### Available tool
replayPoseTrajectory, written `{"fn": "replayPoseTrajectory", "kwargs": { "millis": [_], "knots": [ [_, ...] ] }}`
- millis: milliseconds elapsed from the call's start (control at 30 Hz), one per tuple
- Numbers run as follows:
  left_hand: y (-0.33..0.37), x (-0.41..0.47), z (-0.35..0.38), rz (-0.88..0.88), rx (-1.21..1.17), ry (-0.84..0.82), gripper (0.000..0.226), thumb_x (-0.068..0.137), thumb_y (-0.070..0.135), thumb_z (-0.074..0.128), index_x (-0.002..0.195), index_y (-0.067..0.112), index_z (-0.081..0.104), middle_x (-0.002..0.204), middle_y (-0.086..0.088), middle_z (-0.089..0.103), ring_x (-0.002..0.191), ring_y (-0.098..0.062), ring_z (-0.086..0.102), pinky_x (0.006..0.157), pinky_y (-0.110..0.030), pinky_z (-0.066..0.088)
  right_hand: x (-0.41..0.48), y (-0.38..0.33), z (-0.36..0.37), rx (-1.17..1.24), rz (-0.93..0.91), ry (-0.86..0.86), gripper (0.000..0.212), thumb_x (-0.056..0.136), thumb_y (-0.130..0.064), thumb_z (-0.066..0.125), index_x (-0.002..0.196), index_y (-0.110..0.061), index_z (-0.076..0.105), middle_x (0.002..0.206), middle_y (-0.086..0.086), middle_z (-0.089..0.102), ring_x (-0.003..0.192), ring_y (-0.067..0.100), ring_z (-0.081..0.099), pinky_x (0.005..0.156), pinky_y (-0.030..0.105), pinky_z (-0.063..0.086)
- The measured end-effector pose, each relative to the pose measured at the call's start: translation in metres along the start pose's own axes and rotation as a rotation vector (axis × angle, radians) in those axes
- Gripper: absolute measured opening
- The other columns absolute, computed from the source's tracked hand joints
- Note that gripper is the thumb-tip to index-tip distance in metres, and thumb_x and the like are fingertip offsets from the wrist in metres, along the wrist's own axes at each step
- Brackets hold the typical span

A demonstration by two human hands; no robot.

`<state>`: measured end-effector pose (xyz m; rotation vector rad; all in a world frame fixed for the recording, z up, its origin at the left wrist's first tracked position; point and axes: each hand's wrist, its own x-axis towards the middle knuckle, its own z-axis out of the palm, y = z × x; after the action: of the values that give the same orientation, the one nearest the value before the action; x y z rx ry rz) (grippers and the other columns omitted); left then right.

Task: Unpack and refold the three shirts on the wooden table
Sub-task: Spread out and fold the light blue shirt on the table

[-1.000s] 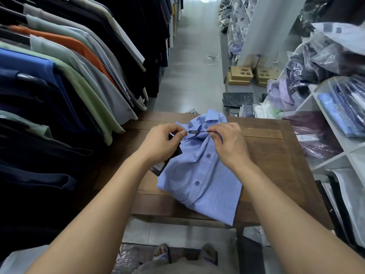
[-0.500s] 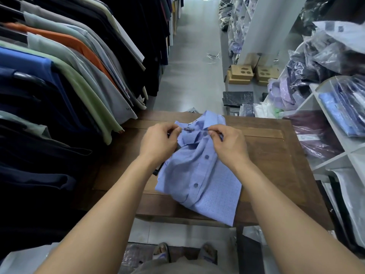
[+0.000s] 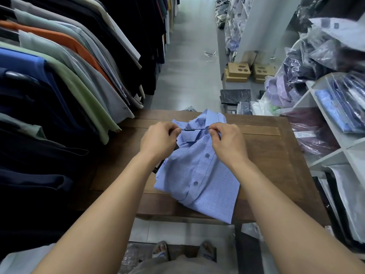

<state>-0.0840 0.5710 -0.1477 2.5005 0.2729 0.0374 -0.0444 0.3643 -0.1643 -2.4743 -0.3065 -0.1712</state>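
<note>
One shirt on our wooden table

We see a dark brown table (image 3: 276, 155) with a framed top; a folded light blue shirt (image 3: 197, 184) lies on it, its lower corner overhanging the near edge, a dark item (image 3: 158, 168) under its left side.

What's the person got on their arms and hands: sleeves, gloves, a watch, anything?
Nothing that shows. Both arms are bare as far as the view reaches, with no sleeve edge in sight. The left hand and right hand wear no gloves or rings, and neither wrist has a watch or bracelet.
</note>
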Motion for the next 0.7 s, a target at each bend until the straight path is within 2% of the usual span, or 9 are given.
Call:
{"fn": "replayPoseTrajectory", "kwargs": {
  "millis": [167, 267, 367, 467, 567, 633, 700],
  "knots": [
    [-0.002, 0.001, 0.001, -0.046, 0.018, 0.007, 0.020, 0.099, 0.034, 0.055, 0.088, 0.024, 0.069, 0.075, 0.007, 0.067, 0.080, -0.023, 0.063, 0.073, -0.039, 0.056, -0.007, -0.002, 0.001, -0.005, 0.015, -0.004, 0.020, 0.100, -0.023, 0.056, 0.105, -0.022, 0.074, 0.098, -0.008, 0.073, 0.102, 0.024, 0.056, 0.087, 0.040, 0.047],
    [-0.010, -0.003, 0.007, -0.091, -0.007, -0.028, 0.019, 0.100, 0.032, 0.055, 0.090, 0.024, 0.069, 0.077, 0.006, 0.069, 0.081, -0.022, 0.066, 0.076, -0.042, 0.057, -0.009, -0.005, 0.001, 0.130, 0.050, -0.012, 0.016, 0.097, -0.029, 0.062, 0.108, -0.026, 0.073, 0.091, -0.025, 0.065, 0.110, 0.020, 0.052, 0.098, 0.042, 0.044],
    [-0.013, -0.006, 0.013, -0.159, -0.010, -0.058, 0.017, 0.100, 0.030, 0.053, 0.095, 0.023, 0.068, 0.086, 0.005, 0.069, 0.089, -0.024, 0.064, 0.081, -0.039, 0.055, -0.006, 0.000, -0.004, 0.343, 0.279, 0.048, 0.035, 0.096, -0.044, 0.061, 0.128, -0.030, 0.060, 0.112, -0.020, 0.063, 0.123, 0.014, 0.045, 0.103, 0.035, 0.040],
    [-0.015, -0.006, 0.017, -0.198, 0.017, -0.117, 0.019, 0.100, 0.028, 0.050, 0.097, 0.021, 0.068, 0.085, 0.006, 0.066, 0.088, -0.022, 0.060, 0.075, -0.033, 0.048, 0.001, 0.016, -0.009, 0.421, 0.501, 0.024, 0.043, 0.100, -0.045, 0.051, 0.138, -0.024, 0.052, 0.136, -0.006, 0.057, 0.127, 0.020, 0.052, 0.106, 0.042, 0.044],
    [-0.011, -0.008, 0.021, -0.181, 0.032, -0.167, 0.021, 0.100, 0.028, 0.049, 0.104, 0.019, 0.068, 0.091, 0.004, 0.065, 0.093, -0.023, 0.060, 0.075, -0.031, 0.045, 0.001, 0.023, -0.005, 0.492, 0.664, -0.104, 0.052, 0.097, -0.048, 0.054, 0.141, -0.022, 0.048, 0.139, 0.004, 0.056, 0.116, 0.021, 0.056, 0.093, 0.038, 0.047],
    [-0.008, -0.008, 0.023, -0.165, -0.019, -0.209, 0.023, 0.101, 0.035, 0.050, 0.111, 0.020, 0.065, 0.099, 0.004, 0.066, 0.096, -0.022, 0.061, 0.076, -0.031, 0.045, -0.004, 0.022, -0.002, 0.567, 0.699, -0.168, 0.052, 0.092, -0.050, 0.063, 0.136, -0.025, 0.052, 0.130, 0.006, 0.062, 0.105, 0.020, 0.063, 0.088, 0.039, 0.056],
    [-0.003, -0.007, 0.025, -0.163, -0.074, -0.269, 0.034, 0.100, 0.047, 0.049, 0.121, 0.023, 0.059, 0.110, 0.005, 0.067, 0.102, -0.022, 0.061, 0.085, -0.033, 0.046, -0.007, 0.019, 0.000, 0.614, 0.675, -0.182, 0.046, 0.092, -0.043, 0.069, 0.131, -0.024, 0.054, 0.117, 0.004, 0.068, 0.092, 0.017, 0.070, 0.084, 0.036, 0.060]
  ]
}}
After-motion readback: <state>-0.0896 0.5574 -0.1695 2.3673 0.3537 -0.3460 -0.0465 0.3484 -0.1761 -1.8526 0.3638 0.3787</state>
